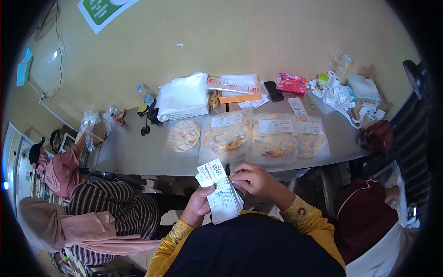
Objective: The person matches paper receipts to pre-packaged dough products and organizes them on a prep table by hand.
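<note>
Tabletop: four pizzas, one label stack.

The label stack is seen to be of thin white paper, printed and matt. The surface is shown as smooth grey metal with a dull sheen. The pizzas are sealed in clear, glossy plastic film. A white basket of latticed plastic is filled with soft translucent bags. A glossy red packet and a shiny black phone are noted.
</note>
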A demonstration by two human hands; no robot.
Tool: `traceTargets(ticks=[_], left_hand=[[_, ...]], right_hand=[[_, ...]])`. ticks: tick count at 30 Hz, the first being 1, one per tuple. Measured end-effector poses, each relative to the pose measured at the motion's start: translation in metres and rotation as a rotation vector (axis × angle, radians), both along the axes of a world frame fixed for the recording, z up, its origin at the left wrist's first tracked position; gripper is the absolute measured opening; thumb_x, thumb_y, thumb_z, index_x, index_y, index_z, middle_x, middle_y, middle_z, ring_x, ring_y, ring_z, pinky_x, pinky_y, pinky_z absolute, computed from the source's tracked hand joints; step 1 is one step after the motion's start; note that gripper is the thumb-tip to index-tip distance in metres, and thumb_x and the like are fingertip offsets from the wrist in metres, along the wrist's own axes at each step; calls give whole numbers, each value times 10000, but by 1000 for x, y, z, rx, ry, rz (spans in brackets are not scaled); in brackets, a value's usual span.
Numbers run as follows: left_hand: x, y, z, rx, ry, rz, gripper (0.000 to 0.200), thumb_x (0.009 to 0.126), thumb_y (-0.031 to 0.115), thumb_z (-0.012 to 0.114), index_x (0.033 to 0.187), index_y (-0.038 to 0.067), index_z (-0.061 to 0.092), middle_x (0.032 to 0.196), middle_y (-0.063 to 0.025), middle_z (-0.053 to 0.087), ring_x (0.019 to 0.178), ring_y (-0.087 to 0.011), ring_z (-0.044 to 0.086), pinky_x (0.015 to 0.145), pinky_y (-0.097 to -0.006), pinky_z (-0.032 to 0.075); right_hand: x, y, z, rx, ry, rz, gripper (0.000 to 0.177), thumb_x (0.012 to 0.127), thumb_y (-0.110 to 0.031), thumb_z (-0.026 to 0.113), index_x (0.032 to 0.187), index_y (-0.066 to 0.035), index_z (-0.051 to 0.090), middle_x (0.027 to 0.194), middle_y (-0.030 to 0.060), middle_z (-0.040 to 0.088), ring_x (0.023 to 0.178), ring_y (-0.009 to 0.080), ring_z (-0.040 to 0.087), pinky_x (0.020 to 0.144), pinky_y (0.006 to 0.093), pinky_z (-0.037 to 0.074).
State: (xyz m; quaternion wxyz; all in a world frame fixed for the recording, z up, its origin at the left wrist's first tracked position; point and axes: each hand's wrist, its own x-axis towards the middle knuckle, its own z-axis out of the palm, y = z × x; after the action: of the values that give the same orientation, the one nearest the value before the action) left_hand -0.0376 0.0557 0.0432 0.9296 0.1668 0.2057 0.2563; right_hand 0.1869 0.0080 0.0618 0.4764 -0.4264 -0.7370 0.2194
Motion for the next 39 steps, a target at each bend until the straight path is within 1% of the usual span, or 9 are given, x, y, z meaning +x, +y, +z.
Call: traceTargets(ticks=[3,9,21,24,27,30,31,33,39], left_hand=[[1,-2,5,-25,-32,-4,509,778,66,609,1249,-12,433,1181,-135,545,1088,-275,534,957,-404,397],[-9,-5,0,-44,-43,-27,510,791,79,597,1261,-11,420,1199,-139,533,1102,-272,523,971,-400,383],[-25,-10,-3,-97,-9,19,512,790,104,605,1260,9,426,1200,-138,528,1110,-293,515,977,-439,375],[-32,-4,-9,-41,3,57,490,803,97,593,1257,16,429,1202,-130,529,1116,-284,511,981,-438,371],[-37,4,-11,-15,14,139,448,833,102,563,1254,25,430,1202,-122,529,1120,-277,506,980,-435,374],[-41,12,-19,-6,-56,252,394,875,134,523,1245,36,431,1202,-117,528,1126,-273,502,982,-434,374],[-39,14,-16,54,21,298,395,922,276,455,1242,47,419,1193,-116,524,1113,-276,506,975,-434,379],[-39,18,-15,65,2,342,428,933,348,401,1247,57,406,1160,-110,537,1069,-256,533,930,-418,415],[-65,30,-31,163,120,342,589,915,525,261,1265,70,390,1205,-105,492,1151,-253,454,1001,-414,323]], right_hand=[[0,-3,5,-61,-55,13,146,744,-58,608,882,-58,655,884,105,601,779,262,595,681,333,485],[-7,-8,13,155,-152,-17,176,702,-56,628,873,-82,661,944,110,586,821,268,588,681,335,485],[-22,-8,4,236,-192,16,119,663,-36,624,777,-41,592,881,104,558,769,260,570,661,341,483],[-32,-5,-1,135,-54,-44,89,689,-17,607,775,-32,588,875,115,549,777,282,565,648,335,480],[-33,5,0,20,-19,-228,90,734,-31,644,816,-38,607,845,94,591,732,209,591,624,284,474],[-60,17,4,-383,409,-219,83,775,-54,640,844,-22,607,775,56,606,676,127,581,598,259,466],[-72,22,5,-484,481,-143,88,781,-59,639,852,-18,607,763,46,606,665,110,571,598,253,466],[-99,33,4,-687,620,10,100,794,-70,636,869,-10,608,738,28,606,643,77,553,596,240,464],[-156,64,-29,-637,330,5,115,776,-70,642,856,7,610,743,40,617,669,75,556,611,241,462]])
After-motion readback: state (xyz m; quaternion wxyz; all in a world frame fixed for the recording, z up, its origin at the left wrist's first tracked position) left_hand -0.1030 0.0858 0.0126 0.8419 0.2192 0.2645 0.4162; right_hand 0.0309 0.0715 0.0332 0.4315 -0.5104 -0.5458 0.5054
